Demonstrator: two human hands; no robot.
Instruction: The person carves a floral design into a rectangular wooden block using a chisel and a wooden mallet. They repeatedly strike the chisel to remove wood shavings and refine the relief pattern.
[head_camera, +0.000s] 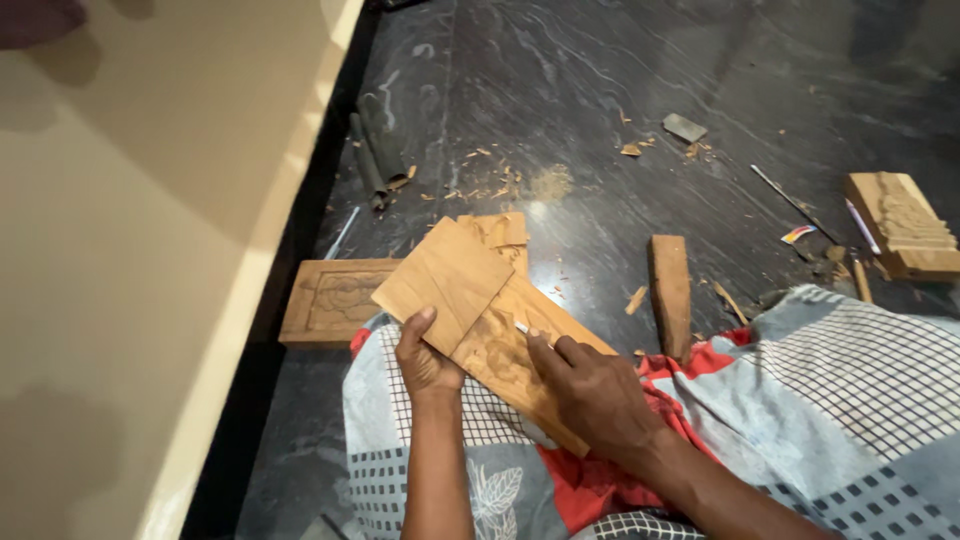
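My left hand (425, 355) grips the near edge of a plain flat wooden panel (445, 280), tilted over a longer wooden board (520, 365) that bears a shallow carving. That board rests across my lap on a patterned cloth (800, 400). My right hand (590, 390) lies on the carved board and holds a slim light-coloured tool (522, 328), whose tip touches the carving just beside the plain panel. Only the tip of the tool shows.
On the dark stone floor lie a carved rectangular panel (335, 300) at left, a narrow wood block (670, 290), a carved block (905, 225) at right, thin metal tools (790, 200), dark chisels (375, 160) near the cream wall (150, 250), and scattered wood chips (500, 175).
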